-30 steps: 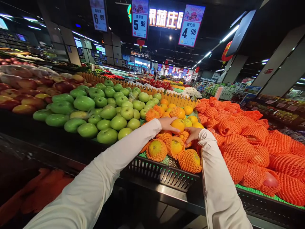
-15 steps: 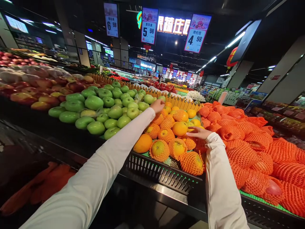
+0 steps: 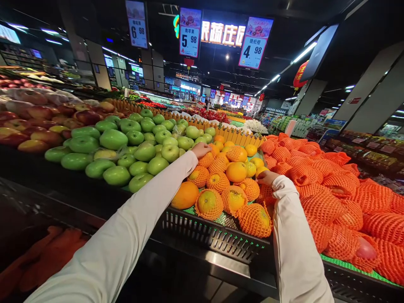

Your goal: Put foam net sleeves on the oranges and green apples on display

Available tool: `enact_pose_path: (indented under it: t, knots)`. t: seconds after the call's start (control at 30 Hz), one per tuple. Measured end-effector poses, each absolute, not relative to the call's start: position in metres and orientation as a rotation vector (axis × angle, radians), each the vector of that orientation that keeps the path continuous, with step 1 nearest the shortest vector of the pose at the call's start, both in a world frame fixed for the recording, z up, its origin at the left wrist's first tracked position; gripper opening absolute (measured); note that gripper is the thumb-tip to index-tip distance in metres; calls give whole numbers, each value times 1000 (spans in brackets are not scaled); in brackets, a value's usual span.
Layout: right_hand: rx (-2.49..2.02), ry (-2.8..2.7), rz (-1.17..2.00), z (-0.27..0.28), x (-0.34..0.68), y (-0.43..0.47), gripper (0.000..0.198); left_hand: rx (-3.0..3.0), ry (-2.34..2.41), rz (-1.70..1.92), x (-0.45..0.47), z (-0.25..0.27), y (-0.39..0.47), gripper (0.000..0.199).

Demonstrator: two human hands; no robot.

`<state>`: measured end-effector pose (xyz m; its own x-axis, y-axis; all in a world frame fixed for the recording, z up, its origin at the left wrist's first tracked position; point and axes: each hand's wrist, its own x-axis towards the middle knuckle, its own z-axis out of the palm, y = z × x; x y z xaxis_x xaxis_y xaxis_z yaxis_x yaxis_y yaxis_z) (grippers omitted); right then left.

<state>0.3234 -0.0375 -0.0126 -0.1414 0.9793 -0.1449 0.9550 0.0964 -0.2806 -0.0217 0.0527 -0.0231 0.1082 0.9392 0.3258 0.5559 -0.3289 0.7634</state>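
My left hand (image 3: 201,150) is at the left edge of a pile of oranges, where they meet the green apples (image 3: 145,150). Its fingers are pressed together and bent over an orange in a foam net (image 3: 206,160), partly hiding it. On the right side of the pile, my right hand (image 3: 267,177) has its fingers curled against a bare orange (image 3: 261,170). Another bare orange (image 3: 236,172) lies between the hands. Several net-wrapped oranges (image 3: 208,204) fill the front of the black basket (image 3: 214,235).
Fruits in red foam nets (image 3: 325,202) are heaped to the right. Red-yellow apples (image 3: 34,130) lie at the far left. A low yellow picket fence (image 3: 240,137) borders the oranges at the back. Price signs (image 3: 256,42) hang overhead.
My right hand has moved off the middle orange to one farther right, and its fingers have curled in. My left hand has come slightly lower onto the oranges. The view has shifted slightly.
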Motion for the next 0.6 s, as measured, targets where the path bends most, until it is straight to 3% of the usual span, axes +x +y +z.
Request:
enact_pose_path:
  t: [0.1,0.23,0.33,0.47,0.6]
  knots:
    - [-2029,-2261,474,-12,323,-38,22,1960,1381,1400,-22,-12,40,20]
    - [-2001,-2277,551,-6,326,-44,20,2181,990,1783,-11,15,-4,44]
    - [-1977,-2304,603,-3,328,-48,14,2413,699,1710,6,22,-37,63]
    - [-2030,-2297,567,-4,327,-47,7,2653,542,1335,24,11,-50,51]
    - [-2091,-2275,522,-9,321,-40,8,2555,622,1311,27,1,-42,34]
